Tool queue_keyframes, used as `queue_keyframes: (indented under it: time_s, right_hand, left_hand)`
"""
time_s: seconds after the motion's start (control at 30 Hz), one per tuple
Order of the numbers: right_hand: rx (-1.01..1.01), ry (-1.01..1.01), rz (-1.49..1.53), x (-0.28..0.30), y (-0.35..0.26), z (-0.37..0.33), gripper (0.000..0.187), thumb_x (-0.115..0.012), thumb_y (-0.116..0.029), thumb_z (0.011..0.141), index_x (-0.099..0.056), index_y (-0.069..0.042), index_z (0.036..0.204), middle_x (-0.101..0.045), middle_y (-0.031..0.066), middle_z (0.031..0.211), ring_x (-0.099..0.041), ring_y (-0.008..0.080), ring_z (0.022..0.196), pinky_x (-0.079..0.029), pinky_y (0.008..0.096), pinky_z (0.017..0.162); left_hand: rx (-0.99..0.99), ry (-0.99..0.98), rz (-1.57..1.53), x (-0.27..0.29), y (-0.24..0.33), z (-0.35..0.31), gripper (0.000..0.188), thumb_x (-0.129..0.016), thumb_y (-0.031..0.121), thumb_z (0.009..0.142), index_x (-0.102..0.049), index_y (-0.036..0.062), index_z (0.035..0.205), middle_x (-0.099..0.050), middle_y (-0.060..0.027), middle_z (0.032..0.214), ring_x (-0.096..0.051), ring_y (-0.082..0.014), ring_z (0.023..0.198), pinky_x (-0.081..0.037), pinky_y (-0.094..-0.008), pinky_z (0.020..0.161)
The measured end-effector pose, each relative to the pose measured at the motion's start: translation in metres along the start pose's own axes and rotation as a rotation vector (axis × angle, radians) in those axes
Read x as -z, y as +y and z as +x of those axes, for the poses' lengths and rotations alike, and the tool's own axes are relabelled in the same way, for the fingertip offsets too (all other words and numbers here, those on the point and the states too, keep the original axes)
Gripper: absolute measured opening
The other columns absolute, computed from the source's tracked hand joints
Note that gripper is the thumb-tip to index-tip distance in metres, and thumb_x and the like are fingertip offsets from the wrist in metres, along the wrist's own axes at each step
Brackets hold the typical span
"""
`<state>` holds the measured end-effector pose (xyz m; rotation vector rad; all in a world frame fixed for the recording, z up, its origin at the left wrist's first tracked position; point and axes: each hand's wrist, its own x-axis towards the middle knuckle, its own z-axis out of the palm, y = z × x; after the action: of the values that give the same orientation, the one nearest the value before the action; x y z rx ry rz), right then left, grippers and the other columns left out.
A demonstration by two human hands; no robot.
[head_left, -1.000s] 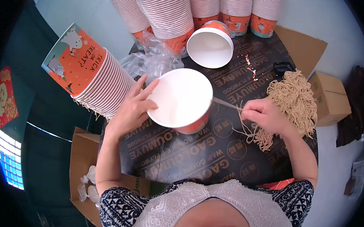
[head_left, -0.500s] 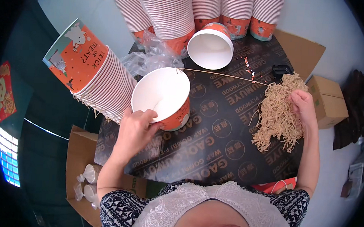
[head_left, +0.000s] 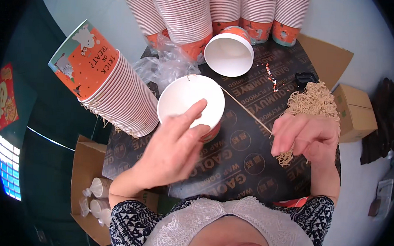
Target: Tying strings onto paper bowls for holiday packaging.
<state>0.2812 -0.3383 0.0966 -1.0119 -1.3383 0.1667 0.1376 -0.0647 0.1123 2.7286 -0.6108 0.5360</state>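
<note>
A white-lined paper bucket point(head_left: 174, 95) with an orange printed outside stands tilted toward me on the table. A short bit of tan cord shows at its far rim, inside the wall. From the bucket's right side a thin tan cord point(head_left: 248, 111) stretches taut to my right hand point(head_left: 308, 136), whose fingers pinch it. My left hand point(head_left: 169, 150) is over the bucket's near side, slightly blurred, its fingers apart and holding nothing. Behind my right hand lies a tangled pile of tan cords point(head_left: 314, 101), partly hidden by it.
Another bucket point(head_left: 228, 56) lies on its side at the back, near small orange and white beads point(head_left: 271, 78) and a black object point(head_left: 305, 79). A leaning bucket stack point(head_left: 123, 93) is at left. Tall stacks point(head_left: 181, 21), crumpled plastic point(head_left: 166, 66) and cardboard boxes point(head_left: 355, 112) surround the dark table.
My left hand has let go of the bucket's rim and moved right, over the bucket. My right hand has come nearer, off the cord pile, with the cord. The bucket has shifted right.
</note>
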Motion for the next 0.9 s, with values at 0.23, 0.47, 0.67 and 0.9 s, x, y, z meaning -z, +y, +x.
queue_keyframes:
  time_s: [0.23, 0.47, 0.67, 0.9]
  right_hand:
    - [-0.103, 0.327, 0.046, 0.001, 0.01, 0.002, 0.021, -0.043, -0.003, 0.097, -0.061, 0.006, 0.104, -0.061, 0.0145, 0.106, -0.056, 0.0124, 0.072, -0.047, 0.0243, 0.066]
    - [-0.304, 0.288, -0.335, -0.031, 0.033, 0.0, 0.023, -0.053, 0.001, 0.096, -0.062, 0.0, 0.117, -0.065, 0.0018, 0.088, -0.053, 0.0018, 0.072, -0.043, 0.0184, 0.063]
    - [-0.51, 0.239, -0.315, -0.04, 0.045, -0.002, 0.043, -0.056, 0.002, 0.094, -0.045, 0.002, 0.136, -0.071, 0.0051, 0.088, -0.06, 0.0045, 0.08, -0.045, 0.0196, 0.072]
    - [-0.612, 0.151, -0.337, -0.036, 0.045, -0.002, 0.04, -0.058, 0.001, 0.093, -0.048, 0.003, 0.132, -0.073, 0.0052, 0.089, -0.065, 0.0069, 0.083, -0.049, 0.0229, 0.078]
  left_hand:
    - [0.09, -0.23, 0.176, -0.008, -0.045, -0.022, 0.029, -0.069, 0.003, 0.076, -0.061, 0.0013, 0.104, -0.065, -0.014, 0.105, -0.059, -0.0345, 0.111, -0.031, -0.0568, 0.112]
    - [0.039, 0.035, -0.201, -0.025, -0.042, 0.015, 0.013, -0.069, 0.004, 0.081, -0.064, 0.0013, 0.093, -0.066, -0.0154, 0.08, -0.065, -0.0342, 0.081, -0.049, -0.0463, 0.094]
    - [0.186, -0.015, -0.205, -0.051, -0.021, 0.031, 0.012, -0.07, 0.011, 0.084, -0.063, 0.0021, 0.088, -0.064, -0.0193, 0.066, -0.066, -0.0374, 0.066, -0.052, -0.0452, 0.059]
    - [0.192, -0.087, -0.242, -0.047, -0.019, 0.035, 0.023, -0.075, 0.013, 0.082, -0.062, -0.0003, 0.095, -0.066, -0.0188, 0.082, -0.067, -0.0369, 0.08, -0.053, -0.0419, 0.069]
